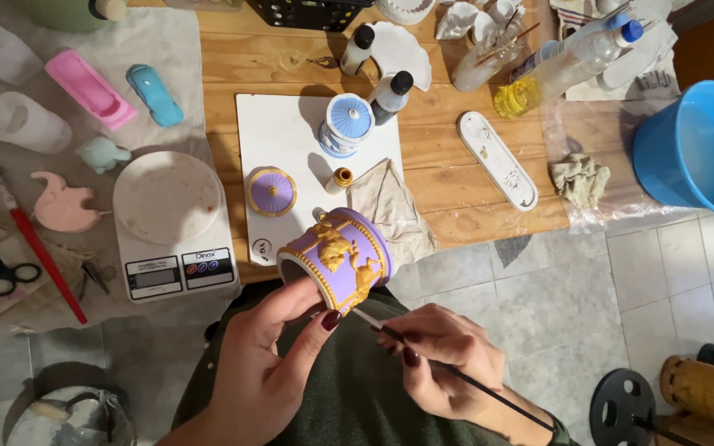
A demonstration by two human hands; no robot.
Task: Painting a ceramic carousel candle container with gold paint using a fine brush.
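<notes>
1. Gripping the lilac jar (pixel 336 256) with gold relief, the left hand (pixel 262 363) is curling its fingers around the rim.
2. Pinching a thin paintbrush (pixel 456 372), the right hand (pixel 444 359) is touching its tip to the jar's underside, just beside the left thumb.
3. Lying beyond both hands, a matching lilac lid (pixel 272 191) is resting on the white board (pixel 287 124).

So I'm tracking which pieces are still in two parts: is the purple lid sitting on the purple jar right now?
No: the purple lid lies apart on the white board, while the left hand holds the open purple jar.
</notes>
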